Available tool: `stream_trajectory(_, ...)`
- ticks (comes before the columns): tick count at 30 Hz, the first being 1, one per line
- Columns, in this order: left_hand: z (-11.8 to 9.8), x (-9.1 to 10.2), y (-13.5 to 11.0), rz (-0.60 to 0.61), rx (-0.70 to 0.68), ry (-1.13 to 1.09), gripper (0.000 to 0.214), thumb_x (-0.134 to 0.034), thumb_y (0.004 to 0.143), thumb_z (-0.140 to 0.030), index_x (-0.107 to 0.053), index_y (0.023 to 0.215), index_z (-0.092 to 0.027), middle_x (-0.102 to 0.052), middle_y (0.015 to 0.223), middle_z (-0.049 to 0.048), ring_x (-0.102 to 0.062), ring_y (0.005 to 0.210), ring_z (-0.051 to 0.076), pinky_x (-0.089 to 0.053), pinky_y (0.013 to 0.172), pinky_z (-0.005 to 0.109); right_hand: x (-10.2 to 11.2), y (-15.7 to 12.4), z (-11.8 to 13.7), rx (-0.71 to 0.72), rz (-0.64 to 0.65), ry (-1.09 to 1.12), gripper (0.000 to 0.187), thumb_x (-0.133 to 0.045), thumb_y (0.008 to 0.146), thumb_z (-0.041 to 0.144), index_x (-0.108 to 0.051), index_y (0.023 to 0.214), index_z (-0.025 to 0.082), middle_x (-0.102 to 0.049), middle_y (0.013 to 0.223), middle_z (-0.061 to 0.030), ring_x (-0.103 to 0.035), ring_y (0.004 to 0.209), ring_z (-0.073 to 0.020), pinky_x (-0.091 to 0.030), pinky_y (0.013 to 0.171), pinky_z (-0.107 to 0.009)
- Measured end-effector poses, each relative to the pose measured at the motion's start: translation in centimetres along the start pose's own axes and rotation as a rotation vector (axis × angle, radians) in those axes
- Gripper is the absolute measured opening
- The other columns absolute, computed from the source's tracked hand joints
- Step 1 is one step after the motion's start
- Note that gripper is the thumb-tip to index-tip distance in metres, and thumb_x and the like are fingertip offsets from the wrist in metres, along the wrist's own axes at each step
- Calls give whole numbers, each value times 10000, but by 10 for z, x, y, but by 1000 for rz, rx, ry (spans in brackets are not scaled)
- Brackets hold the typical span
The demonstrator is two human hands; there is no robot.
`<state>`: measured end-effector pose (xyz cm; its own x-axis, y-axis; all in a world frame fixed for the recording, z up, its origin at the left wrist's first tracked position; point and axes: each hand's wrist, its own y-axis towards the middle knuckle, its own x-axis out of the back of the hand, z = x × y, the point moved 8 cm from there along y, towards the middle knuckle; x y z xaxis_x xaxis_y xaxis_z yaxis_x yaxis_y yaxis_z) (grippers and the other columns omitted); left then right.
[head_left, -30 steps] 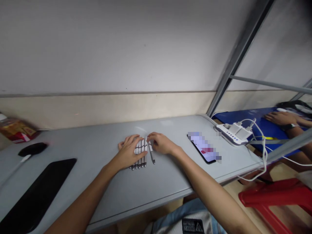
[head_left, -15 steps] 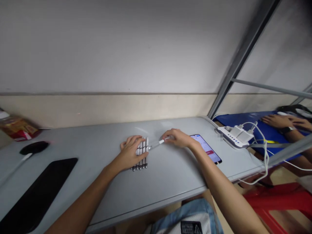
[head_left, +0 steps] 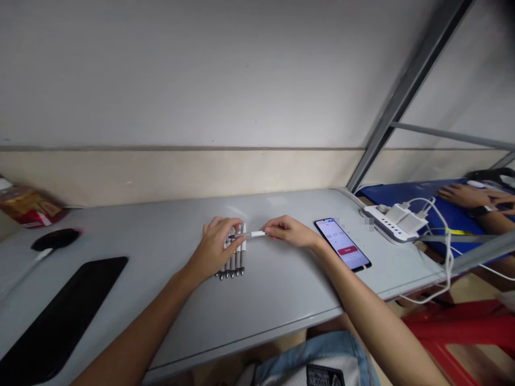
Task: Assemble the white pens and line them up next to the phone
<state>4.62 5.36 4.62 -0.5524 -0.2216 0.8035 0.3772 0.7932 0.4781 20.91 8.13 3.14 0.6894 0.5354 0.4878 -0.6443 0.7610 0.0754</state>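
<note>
A white and grey pen [head_left: 256, 234] lies nearly level between my two hands, just over the table. My right hand [head_left: 290, 231] pinches its white right end between thumb and fingers. The thumb and fingers of my left hand [head_left: 215, 241] close about its dark left end. Below my left hand, several similar pens [head_left: 237, 262] rest side by side on the grey table [head_left: 273, 284], their silver ends toward me. The left hand hides part of this row.
A lit phone [head_left: 344, 244] lies right of my right hand, with a white power strip [head_left: 396, 222] and cables beyond. At left are a black mat [head_left: 72, 311], a dark oval object [head_left: 55, 239] and a bottle [head_left: 30, 206]. Another person's hands [head_left: 462, 195] rest on a blue surface.
My left hand has lifted off the row of pens and now grips the left end of the pen. My right hand has brought that pen slightly left and turned it more level.
</note>
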Motion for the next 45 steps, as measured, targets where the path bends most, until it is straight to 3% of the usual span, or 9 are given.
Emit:
stream_trajectory(6,-2,-2,1,63,-37,-17,230,-451,939,-375,-617,1000,-228,-663,918,8,-573,872,173,-371,853,346,13,-4,-14,-129,-96,131,631,-245,952,575,-691,924,129,-469,566,15,-367,515,-104,-300,545,-251)
stream_trajectory(12,-3,-1,1,41,-25,40,227,-402,957,-332,-581,1016,-206,-651,951,32,-559,916,189,-356,857,358,4,-4,-26,-154,-20,232,479,-487,880,547,-687,811,117,-386,504,52,-270,467,-77,-223,485,-239)
stream_trajectory(16,-11,-5,-1,83,-87,169,278,-301,980,-234,-543,1111,-197,-621,978,52,-526,937,206,-337,812,360,-5,1,-30,-195,-69,455,465,-505,872,541,-669,827,108,-380,509,56,-248,447,-65,-185,442,-230)
stream_trajectory(24,-15,-3,0,50,-101,317,259,-304,977,-232,-556,1024,-196,-611,920,50,-487,863,215,-311,750,362,-21,-3,-31,-301,81,626,420,-538,861,519,-605,770,115,-370,520,57,-227,438,-54,-127,413,-219)
stream_trajectory(28,-11,-3,1,45,-81,322,222,-345,932,-167,-533,816,-191,-600,776,32,-489,783,207,-302,706,347,-20,0,-24,-197,1,491,405,-495,886,507,-556,720,144,-351,523,60,-255,451,-67,-178,443,-227)
stream_trajectory(35,13,-6,3,83,60,115,212,-346,884,-158,-487,729,-194,-551,688,9,-508,689,180,-333,695,310,1,-3,23,270,-365,-229,178,-506,914,290,-638,907,171,-601,838,-40,-509,744,-133,-377,681,-259)
stream_trajectory(38,15,-11,1,105,75,112,242,-320,926,-218,-505,773,-193,-568,733,10,-523,721,181,-323,716,315,5,-3,16,227,-373,-197,236,-588,861,285,-614,1074,187,-611,958,-59,-532,777,-138,-401,661,-254)
stream_trajectory(42,13,-14,-2,99,70,151,273,-296,957,-256,-520,815,-195,-605,816,20,-539,810,194,-302,759,333,4,0,-2,68,-320,-162,270,-487,915,351,-648,853,143,-558,662,-4,-470,605,-113,-372,604,-255)
stream_trajectory(45,16,-15,-3,109,88,164,287,-287,966,-272,-537,844,-200,-617,830,23,-542,822,198,-294,753,334,9,-2,1,137,-383,-93,177,-627,821,308,-622,923,163,-606,869,-32,-522,753,-130,-394,637,-243)
